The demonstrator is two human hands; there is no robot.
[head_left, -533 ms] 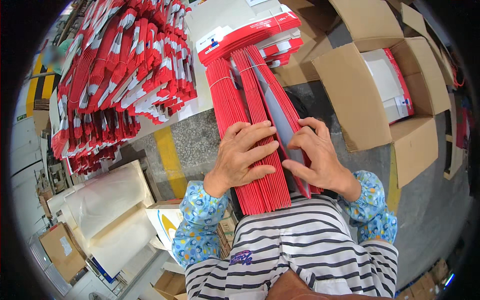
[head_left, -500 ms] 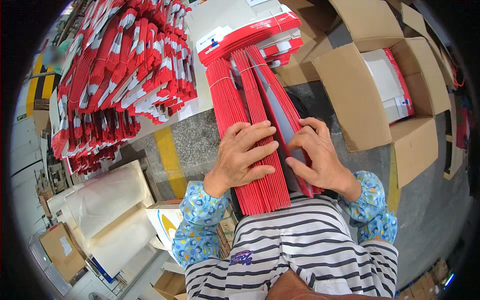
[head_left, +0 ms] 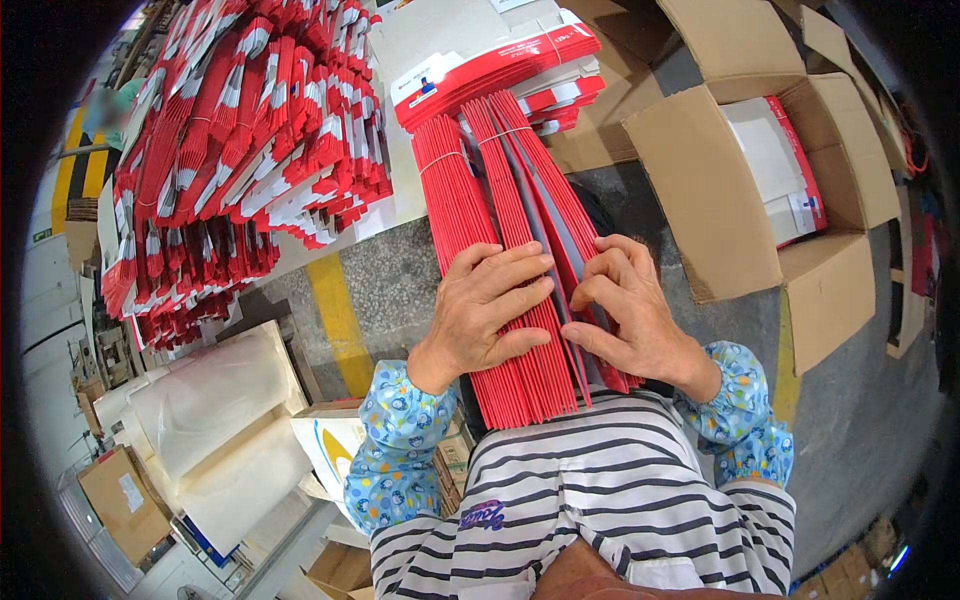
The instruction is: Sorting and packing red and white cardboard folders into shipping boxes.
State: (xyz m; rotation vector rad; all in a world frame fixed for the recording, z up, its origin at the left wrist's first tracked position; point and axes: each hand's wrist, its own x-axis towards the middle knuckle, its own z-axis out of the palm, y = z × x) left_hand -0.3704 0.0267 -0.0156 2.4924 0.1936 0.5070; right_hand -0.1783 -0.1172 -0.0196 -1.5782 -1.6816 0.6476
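On my lap lie bundles of flat-folded red cartons (head_left: 500, 340), their edges facing up, with thin bands around the far ends. My left hand (head_left: 490, 310) rests across the left and middle bundles, fingers stretched out. At the right bundle (head_left: 547, 170), my right hand (head_left: 632, 320) has its fingers curled over the cartons and its thumb toward the gap. Between the hands, a grey inner face shows where the cartons are parted. The right fingertips are partly hidden among the cartons.
A large heap of banded red-and-white folded cartons (head_left: 250, 130) covers the table at the left. More banded cartons (head_left: 500, 75) lie at the far edge. An open cardboard box (head_left: 705, 190) at the right holds white and red cartons. Plastic-wrapped sheets (head_left: 215, 400) stand at lower left.
One carton edge between my hands has tipped left toward the middle bundle, and the gap now lies to its right. My right thumb has shifted slightly left; my left hand has barely moved.
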